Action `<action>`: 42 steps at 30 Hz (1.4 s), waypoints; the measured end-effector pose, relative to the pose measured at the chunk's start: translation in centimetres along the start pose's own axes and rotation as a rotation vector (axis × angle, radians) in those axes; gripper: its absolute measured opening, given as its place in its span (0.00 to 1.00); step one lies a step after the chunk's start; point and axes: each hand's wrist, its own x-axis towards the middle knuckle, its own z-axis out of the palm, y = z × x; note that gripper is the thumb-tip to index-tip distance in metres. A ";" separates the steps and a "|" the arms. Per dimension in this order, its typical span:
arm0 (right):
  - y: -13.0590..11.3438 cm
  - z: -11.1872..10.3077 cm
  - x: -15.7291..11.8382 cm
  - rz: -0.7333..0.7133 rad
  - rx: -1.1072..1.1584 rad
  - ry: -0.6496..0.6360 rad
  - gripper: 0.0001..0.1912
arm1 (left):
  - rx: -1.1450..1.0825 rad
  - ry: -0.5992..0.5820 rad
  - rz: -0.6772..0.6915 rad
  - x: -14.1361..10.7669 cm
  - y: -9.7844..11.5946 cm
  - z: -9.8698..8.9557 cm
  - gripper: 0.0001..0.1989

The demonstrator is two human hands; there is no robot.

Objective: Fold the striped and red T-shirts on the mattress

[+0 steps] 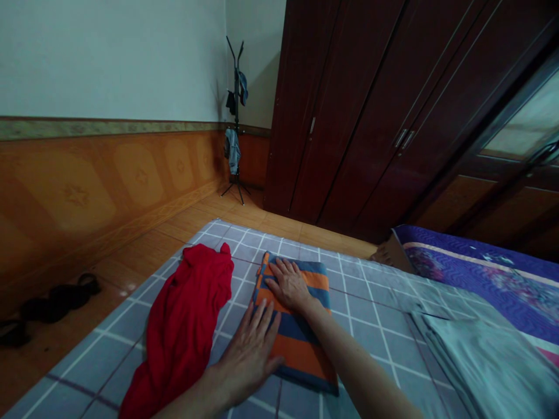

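In the head view, a blue and orange striped cloth (297, 343) lies folded into a flat rectangle on the grey checked bed cover (362, 314). My right hand (290, 285) rests flat on its upper part, fingers apart. Along the cloth's left edge lies my left hand (253, 349), fingers spread, the fingertips touching the stripes. Neither hand grasps anything. A crumpled red cloth (183, 320) lies to the left of both hands, and a pale grey-green cloth (484, 355) lies at the right.
Beyond the bed stand a dark red wardrobe (349, 116) and a coat rack (236, 116) with hanging items. Dark objects (61, 299) lie on the floor at the left. A purple patterned bedspread (480, 267) is at the right.
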 end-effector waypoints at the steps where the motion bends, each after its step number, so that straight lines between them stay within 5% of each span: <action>1: 0.0 -0.1 0.4 0.027 0.003 -0.005 0.27 | 0.000 -0.047 -0.017 -0.1 0.1 0.1 0.36; 5: -0.6 -0.4 0.8 0.095 -0.007 0.027 0.28 | -0.032 -0.146 -0.069 -0.1 0.4 -0.5 0.35; 10: -2.1 -0.1 0.3 -0.144 0.076 -0.011 0.24 | -0.063 -0.168 -0.076 0.1 0.5 -1.0 0.34; 15: -2.4 -0.5 1.2 0.004 0.076 -0.007 0.30 | -0.026 -0.160 -0.084 0.1 0.2 0.0 0.34; 20: -4.2 -0.8 -2.8 -0.148 0.136 0.030 0.35 | -0.031 -0.135 -0.058 -0.2 -0.2 1.0 0.33; 24: -0.9 -0.8 -5.5 -0.163 0.156 -0.021 0.33 | -0.036 -0.145 -0.050 -0.2 -0.1 0.4 0.33; 29: 5.5 -1.8 -4.7 0.193 0.010 0.009 0.31 | -0.021 -0.180 -0.073 0.0 0.3 -0.8 0.34; 35: 5.3 -1.4 -6.9 -0.024 0.086 0.003 0.28 | -0.008 -0.197 -0.070 -0.1 0.5 -1.1 0.34; 39: 6.8 -1.1 -7.7 0.279 -0.010 0.076 0.28 | -0.007 -0.188 -0.070 -0.1 0.6 -1.2 0.33; 42: 7.9 -0.9 -8.4 0.247 -0.014 0.122 0.29 | -0.007 -0.165 -0.061 -0.1 0.5 -0.8 0.33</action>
